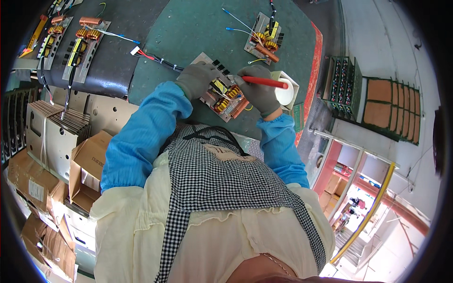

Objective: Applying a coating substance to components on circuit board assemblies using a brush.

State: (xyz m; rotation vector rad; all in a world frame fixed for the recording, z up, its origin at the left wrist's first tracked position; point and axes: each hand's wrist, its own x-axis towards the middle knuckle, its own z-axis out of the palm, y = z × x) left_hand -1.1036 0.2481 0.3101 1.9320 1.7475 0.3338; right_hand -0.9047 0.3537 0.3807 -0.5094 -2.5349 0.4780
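Note:
On the green tabletop right before me lies a circuit board (221,89) with copper coils, a yellow-wrapped transformer and black parts along one edge. My left hand (197,78), in a grey glove, grips the board at its left side, close to the black cable (163,62) with its white plug. In my grey-gloved right hand (260,92) is a slim red pen-like tool (266,82), its blunt end pointing right. The tool's working tip, at the board's right edge, is hidden by my fingers. Just right of that hand stands an open white container (285,94).
Another circuit board (265,37) with loose wires lies at the far right of the table. More boards (85,49) rest on a black surface (127,21) at left. Cardboard boxes (89,165) and stacked metal plates (49,137) stand at lower left. Red edging (314,70) borders the table's right side.

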